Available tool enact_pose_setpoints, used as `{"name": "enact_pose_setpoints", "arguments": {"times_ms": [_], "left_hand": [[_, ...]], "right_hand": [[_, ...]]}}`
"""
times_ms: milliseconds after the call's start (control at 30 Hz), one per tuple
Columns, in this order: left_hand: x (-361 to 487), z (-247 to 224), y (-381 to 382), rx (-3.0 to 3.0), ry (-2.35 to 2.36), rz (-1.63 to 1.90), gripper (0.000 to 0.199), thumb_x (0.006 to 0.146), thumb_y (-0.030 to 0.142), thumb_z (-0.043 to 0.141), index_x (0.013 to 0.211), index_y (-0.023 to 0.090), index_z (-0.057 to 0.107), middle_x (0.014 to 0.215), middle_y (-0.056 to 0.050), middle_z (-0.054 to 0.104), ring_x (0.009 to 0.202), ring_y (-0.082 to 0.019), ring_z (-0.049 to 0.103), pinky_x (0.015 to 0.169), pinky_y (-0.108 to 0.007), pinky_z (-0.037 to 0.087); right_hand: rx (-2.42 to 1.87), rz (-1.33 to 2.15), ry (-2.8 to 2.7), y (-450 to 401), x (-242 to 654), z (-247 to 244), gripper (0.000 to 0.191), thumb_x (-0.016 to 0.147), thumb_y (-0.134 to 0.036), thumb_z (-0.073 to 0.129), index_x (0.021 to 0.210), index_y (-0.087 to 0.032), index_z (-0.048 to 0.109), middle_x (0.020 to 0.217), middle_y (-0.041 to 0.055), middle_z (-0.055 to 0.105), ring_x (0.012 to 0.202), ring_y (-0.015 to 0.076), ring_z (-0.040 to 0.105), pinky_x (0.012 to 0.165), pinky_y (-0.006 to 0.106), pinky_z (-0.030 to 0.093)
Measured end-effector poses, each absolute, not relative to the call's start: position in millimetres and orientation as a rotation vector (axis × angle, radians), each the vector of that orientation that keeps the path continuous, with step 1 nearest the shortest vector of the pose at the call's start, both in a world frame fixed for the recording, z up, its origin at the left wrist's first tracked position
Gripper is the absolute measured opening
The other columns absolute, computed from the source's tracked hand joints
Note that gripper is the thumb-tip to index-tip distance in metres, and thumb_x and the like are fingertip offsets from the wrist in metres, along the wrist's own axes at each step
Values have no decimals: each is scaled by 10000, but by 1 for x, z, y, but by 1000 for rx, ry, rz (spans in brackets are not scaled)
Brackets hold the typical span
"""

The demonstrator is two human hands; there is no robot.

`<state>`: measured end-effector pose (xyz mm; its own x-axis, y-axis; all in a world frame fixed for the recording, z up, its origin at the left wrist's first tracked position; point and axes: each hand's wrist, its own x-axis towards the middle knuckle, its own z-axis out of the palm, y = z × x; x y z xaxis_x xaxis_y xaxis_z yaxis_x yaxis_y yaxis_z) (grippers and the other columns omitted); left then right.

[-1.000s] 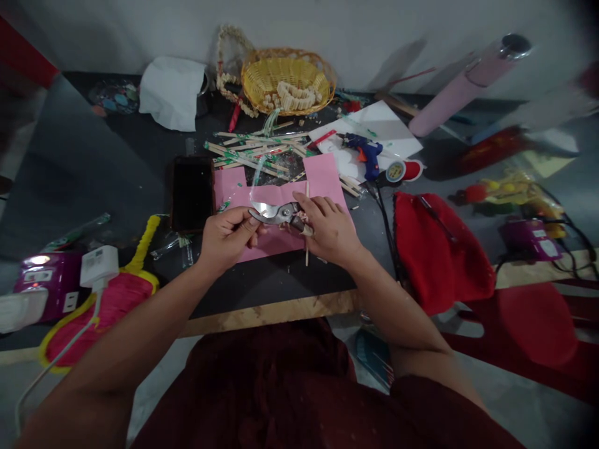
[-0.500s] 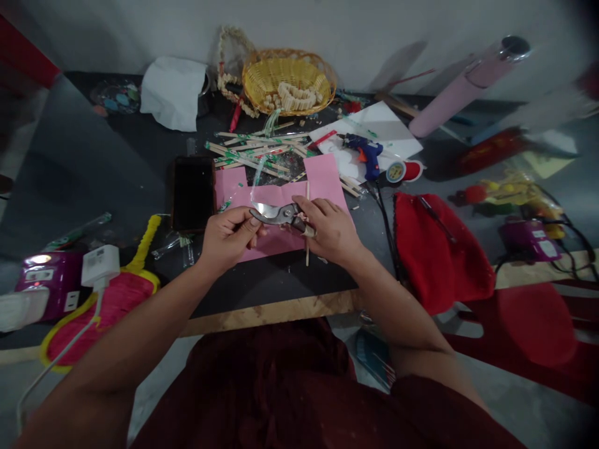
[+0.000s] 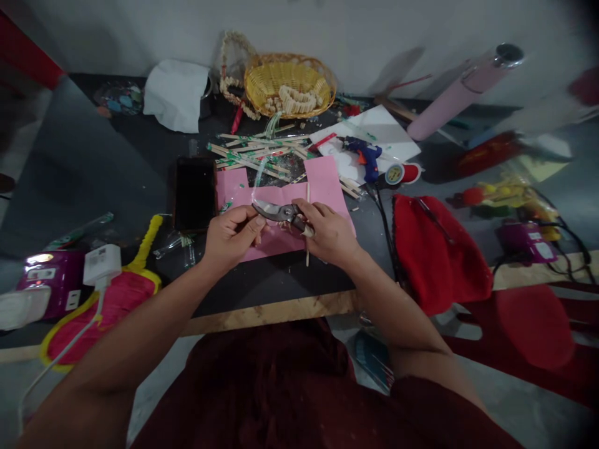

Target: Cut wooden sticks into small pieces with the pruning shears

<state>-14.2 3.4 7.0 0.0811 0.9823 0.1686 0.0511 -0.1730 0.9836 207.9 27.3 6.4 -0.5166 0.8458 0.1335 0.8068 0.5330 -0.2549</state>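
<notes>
near the center of the frame, the pruning shears (image 3: 276, 212) are held above the pink paper (image 3: 322, 176), with the curved blade end pointing left. the right hand (image 3: 333, 236) has its fingers curled closed around the handles, whose pale end shows below the thumb side of the hand. the left hand (image 3: 227, 240) is at the blade tip, its thumb and forefinger pinched together; whether they grip the tip or some small piece beside it, i cannot tell. a thin stick (image 3: 307, 259) runs upright in the frame, partly hidden by the right hand, over the paper. all this sits at the table (image 3: 266, 284), where a phone (image 3: 194, 196) with a dark screen lies just left of the paper. above the paper is a loose pile of wooden sticks (image 3: 255, 148) with green-marked wrappers, and at upper center stands a yellow woven basket (image 3: 285, 78) with a ring of small pale pieces (image 3: 299, 101) in it. right of the pile, a blue glue gun (image 3: 368, 160) rests on white paper (image 3: 397, 134), near a spool of red thread (image 3: 410, 173). at right, a pen (image 3: 435, 218) lies on red cloth (image 3: 435, 268); a pink bottle (image 3: 447, 103) leans in the upper right.
</notes>
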Motion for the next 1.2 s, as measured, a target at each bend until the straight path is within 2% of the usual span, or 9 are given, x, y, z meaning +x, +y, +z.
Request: {"name": "enact_pose_setpoints", "arguments": {"times_ms": [200, 333, 500, 733, 833, 967, 1100, 1200], "left_hand": [[-16, 4, 3, 1407, 1111, 1207, 219, 866, 322, 628, 755, 144, 694, 534, 2, 592, 448, -74, 526, 456, -185, 415], [-17, 5, 3, 1412, 1130, 1168, 258, 860, 349, 629, 723, 137, 679, 586, -25, 640, 442, -77, 537, 432, -185, 408], [-17, 5, 3, 1392, 1120, 1164, 265, 852, 358, 636, 708, 137, 662, 630, -31, 663, 422, -67, 529, 408, -176, 397], [-17, 5, 1, 1421, 1144, 1165, 276, 874, 340, 612, 694, 141, 675, 522, -4, 593, 420, -68, 504, 418, -181, 372], [-15, 8, 1, 1386, 1115, 1225, 249, 866, 327, 626, 714, 141, 691, 555, -9, 610, 439, -69, 507, 434, -186, 392], [-14, 8, 3, 1309, 1100, 1290, 190, 843, 314, 657, 754, 152, 699, 573, -7, 624, 446, -75, 509, 444, -195, 420], [-16, 7, 3, 1356, 1104, 1236, 235, 860, 331, 634, 716, 152, 684, 555, -7, 618, 434, -72, 520, 437, -190, 410], [-17, 7, 2, 1366, 1104, 1202, 241, 861, 343, 631, 719, 154, 676, 567, -9, 628, 430, -69, 523, 426, -183, 402]], "right_hand": [[-1424, 117, -2552, 27, 207, 10, 621, 840, -207, 508, 1435, -187, 333, 1182, 128, 583, 1050, 280, 524, 850, 393, 450], [-1403, 113, -2565, 28, 208, 10, 648, 829, -214, 517, 1446, -185, 319, 1181, 134, 578, 1051, 286, 515, 843, 400, 445], [-1375, 131, -2565, 29, 210, 10, 569, 863, -254, 509, 1413, -196, 375, 1146, 124, 593, 1030, 273, 532, 836, 384, 447], [-1416, 223, -2568, 22, 208, 12, 476, 898, -248, 478, 1368, -203, 420, 1061, 99, 636, 947, 238, 576, 779, 326, 447], [-1439, 244, -2566, 21, 207, 13, 470, 901, -250, 474, 1364, -202, 411, 1054, 96, 639, 935, 234, 578, 769, 323, 447], [-1449, 194, -2562, 24, 205, 14, 522, 885, -246, 482, 1393, -188, 377, 1127, 117, 612, 999, 257, 554, 811, 356, 448], [-1453, 104, -2586, 26, 205, 14, 606, 865, -221, 485, 1445, -180, 314, 1179, 136, 579, 1053, 287, 518, 843, 399, 438], [-1433, 111, -2592, 27, 207, 14, 609, 856, -223, 493, 1440, -183, 327, 1178, 134, 573, 1056, 288, 512, 846, 407, 437]]}}
